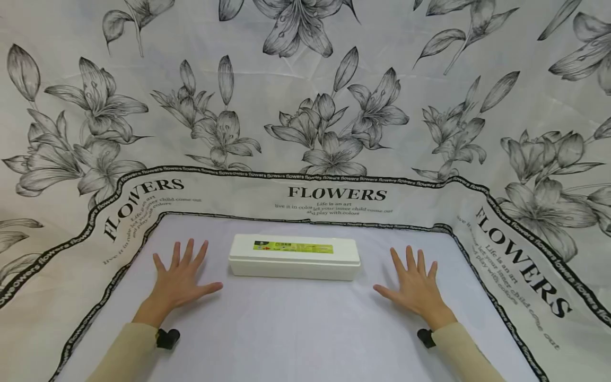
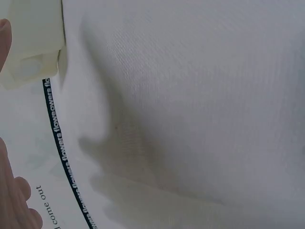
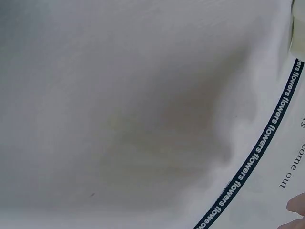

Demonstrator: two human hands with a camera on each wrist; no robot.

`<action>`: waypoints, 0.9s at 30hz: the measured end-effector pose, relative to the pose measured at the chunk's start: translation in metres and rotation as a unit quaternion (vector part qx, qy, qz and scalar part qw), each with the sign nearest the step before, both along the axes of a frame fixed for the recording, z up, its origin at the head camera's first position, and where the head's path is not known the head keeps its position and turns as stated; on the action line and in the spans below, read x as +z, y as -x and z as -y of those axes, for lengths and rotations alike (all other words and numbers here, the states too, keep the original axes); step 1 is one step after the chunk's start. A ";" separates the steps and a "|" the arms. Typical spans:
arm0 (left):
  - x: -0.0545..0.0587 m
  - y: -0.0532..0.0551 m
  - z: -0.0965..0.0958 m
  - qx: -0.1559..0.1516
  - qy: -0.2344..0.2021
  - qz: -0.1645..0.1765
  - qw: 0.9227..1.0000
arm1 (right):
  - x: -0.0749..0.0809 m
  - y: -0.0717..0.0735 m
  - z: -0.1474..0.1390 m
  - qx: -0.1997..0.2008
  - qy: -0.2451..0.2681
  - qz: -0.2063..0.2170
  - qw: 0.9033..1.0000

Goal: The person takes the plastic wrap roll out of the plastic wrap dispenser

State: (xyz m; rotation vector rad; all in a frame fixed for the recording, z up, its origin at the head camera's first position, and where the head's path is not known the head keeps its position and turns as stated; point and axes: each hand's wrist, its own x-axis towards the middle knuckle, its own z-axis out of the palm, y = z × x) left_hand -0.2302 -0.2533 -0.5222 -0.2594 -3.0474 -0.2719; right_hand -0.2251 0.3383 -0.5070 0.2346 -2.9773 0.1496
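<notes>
Box (image 1: 294,260), just one, long and white with its lid (image 1: 248,249) on, lies between the two hands, to the right of the left hand (image 1: 176,281) and to the left of the right hand (image 1: 417,284). One yellow-green label (image 1: 293,247) runs along its top. Neither hand touches it: the left thumb points at its near end from just beside it, the right thumb from a little farther off.

Both hands are spread, four fingers and a thumb apart on each, holding nothing. Each casts a soft shadow, but the blurred wrist views make it hard to say whether either palm meets the white cloth (image 1: 296,329) beneath.

Behind the hands come two pale sleeves (image 1: 121,353) and two small black devices (image 1: 168,338), one at each wrist. Beyond the fingertips and out to either side runs a printed border (image 1: 238,196) with the word FLOWERS (image 1: 337,194) three times: once ahead, between the hands, once left of the left hand, once right of the right. Farther ahead, grey flower drawings (image 1: 334,154) cover the fabric.
</notes>
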 end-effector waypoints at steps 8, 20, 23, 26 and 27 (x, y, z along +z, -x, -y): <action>-0.005 0.011 -0.013 -0.010 -0.030 -0.011 0.999 | 0.005 0.009 0.018 0.009 0.024 0.001 1.000; -0.020 0.019 -0.028 -0.022 -0.145 0.002 0.989 | 0.017 0.018 0.040 0.043 0.051 0.006 0.998; -0.021 0.017 -0.030 -0.014 -0.181 0.021 0.983 | 0.020 0.021 0.048 0.056 0.064 0.006 0.996; -0.022 0.019 -0.031 -0.009 -0.198 0.029 0.980 | 0.023 0.024 0.056 0.072 0.081 0.007 0.994; -0.022 0.021 -0.031 -0.010 -0.204 0.028 0.978 | 0.025 0.025 0.058 0.077 0.085 0.008 0.993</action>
